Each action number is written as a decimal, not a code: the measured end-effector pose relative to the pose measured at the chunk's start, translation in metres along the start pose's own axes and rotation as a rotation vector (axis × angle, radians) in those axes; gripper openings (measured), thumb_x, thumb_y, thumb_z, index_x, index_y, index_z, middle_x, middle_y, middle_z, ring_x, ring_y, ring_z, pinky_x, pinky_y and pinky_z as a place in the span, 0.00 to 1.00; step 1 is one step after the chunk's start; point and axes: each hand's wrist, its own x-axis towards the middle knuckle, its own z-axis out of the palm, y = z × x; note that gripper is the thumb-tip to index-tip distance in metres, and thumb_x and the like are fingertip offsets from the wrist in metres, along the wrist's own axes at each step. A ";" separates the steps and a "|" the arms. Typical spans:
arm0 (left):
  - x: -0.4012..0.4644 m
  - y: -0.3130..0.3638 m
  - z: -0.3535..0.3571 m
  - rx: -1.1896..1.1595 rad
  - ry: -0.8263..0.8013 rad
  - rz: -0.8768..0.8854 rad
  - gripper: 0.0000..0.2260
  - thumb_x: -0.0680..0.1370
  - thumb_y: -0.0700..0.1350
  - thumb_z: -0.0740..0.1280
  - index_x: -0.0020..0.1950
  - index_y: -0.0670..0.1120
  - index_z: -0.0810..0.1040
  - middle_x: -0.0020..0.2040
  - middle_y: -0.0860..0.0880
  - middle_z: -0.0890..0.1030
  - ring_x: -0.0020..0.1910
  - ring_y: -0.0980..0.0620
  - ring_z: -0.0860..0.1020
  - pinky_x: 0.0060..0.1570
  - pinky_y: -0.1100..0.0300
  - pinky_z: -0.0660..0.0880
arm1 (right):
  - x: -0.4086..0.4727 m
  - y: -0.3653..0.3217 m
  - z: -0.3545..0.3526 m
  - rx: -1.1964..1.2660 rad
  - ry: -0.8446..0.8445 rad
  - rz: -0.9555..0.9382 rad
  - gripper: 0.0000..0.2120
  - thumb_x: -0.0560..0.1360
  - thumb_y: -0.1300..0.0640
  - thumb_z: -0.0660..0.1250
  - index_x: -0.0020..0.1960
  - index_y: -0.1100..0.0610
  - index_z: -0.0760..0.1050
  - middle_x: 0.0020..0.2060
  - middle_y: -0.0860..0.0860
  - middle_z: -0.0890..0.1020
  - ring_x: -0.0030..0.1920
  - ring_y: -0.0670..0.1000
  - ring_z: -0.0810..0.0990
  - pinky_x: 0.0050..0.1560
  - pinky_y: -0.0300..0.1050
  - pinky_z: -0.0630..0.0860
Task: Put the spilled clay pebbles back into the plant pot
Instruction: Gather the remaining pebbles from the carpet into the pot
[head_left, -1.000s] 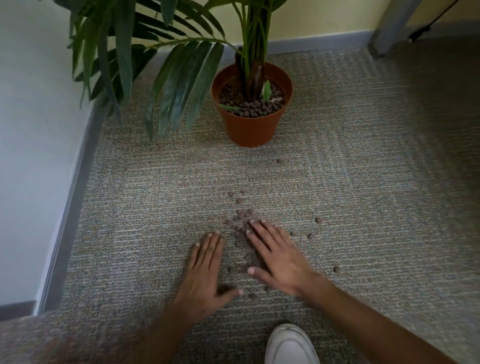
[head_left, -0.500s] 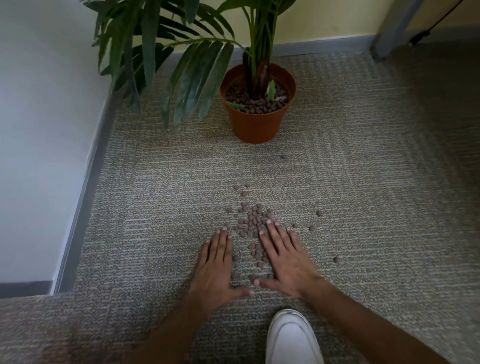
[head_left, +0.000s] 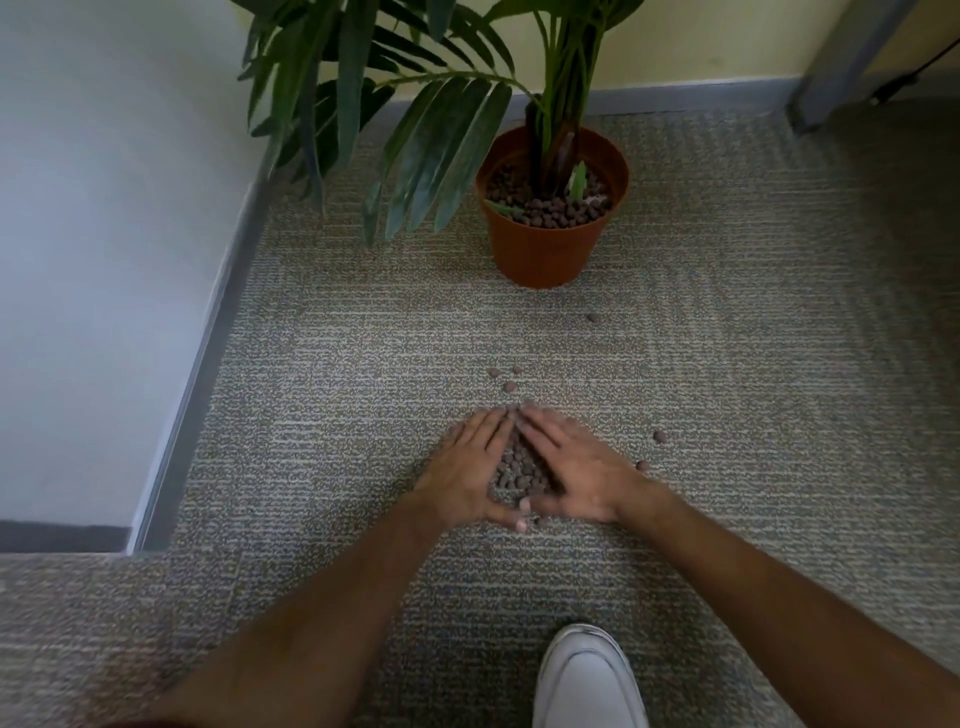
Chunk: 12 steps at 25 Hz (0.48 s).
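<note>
A heap of brown clay pebbles (head_left: 517, 473) lies on the carpet between my two hands. My left hand (head_left: 467, 470) and my right hand (head_left: 576, 473) rest flat on the floor, fingertips touching at the far side and thumbs meeting at the near side, so they ring the heap. Neither hand has pebbles lifted. A few loose pebbles (head_left: 510, 386) lie just beyond my fingertips, others (head_left: 658, 436) to the right, and one (head_left: 591, 317) sits nearer the pot. The terracotta plant pot (head_left: 545, 254) stands further away, filled with pebbles around a palm stem.
Long green palm leaves (head_left: 441, 150) hang over the carpet left of the pot. A white wall with a grey skirting (head_left: 208, 364) runs along the left. My white shoe (head_left: 589, 680) is at the bottom. A grey post (head_left: 841, 57) stands at the far right.
Both hands have slid forward and inward over the carpet, closing from side by side into a ring, and the scattered pebbles are now pushed together into a heap between them.
</note>
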 end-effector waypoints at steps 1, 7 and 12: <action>-0.003 0.001 -0.001 -0.020 0.005 0.041 0.59 0.62 0.70 0.70 0.77 0.44 0.40 0.79 0.47 0.41 0.77 0.49 0.40 0.76 0.50 0.43 | -0.004 -0.006 0.000 0.029 0.036 -0.043 0.48 0.71 0.32 0.61 0.79 0.55 0.44 0.79 0.53 0.44 0.78 0.55 0.47 0.75 0.50 0.47; -0.032 -0.006 -0.007 -0.041 0.131 -0.137 0.55 0.60 0.65 0.75 0.77 0.49 0.48 0.75 0.48 0.55 0.70 0.46 0.63 0.69 0.49 0.64 | -0.033 -0.010 0.000 0.147 0.113 0.250 0.56 0.61 0.38 0.76 0.78 0.49 0.46 0.73 0.50 0.54 0.69 0.53 0.63 0.67 0.53 0.68; -0.027 0.010 0.004 -0.175 0.131 -0.242 0.44 0.62 0.52 0.80 0.72 0.44 0.62 0.66 0.47 0.62 0.61 0.46 0.72 0.66 0.51 0.70 | -0.008 -0.024 0.000 0.221 0.142 0.239 0.46 0.68 0.54 0.76 0.77 0.51 0.52 0.64 0.52 0.61 0.60 0.50 0.71 0.67 0.44 0.70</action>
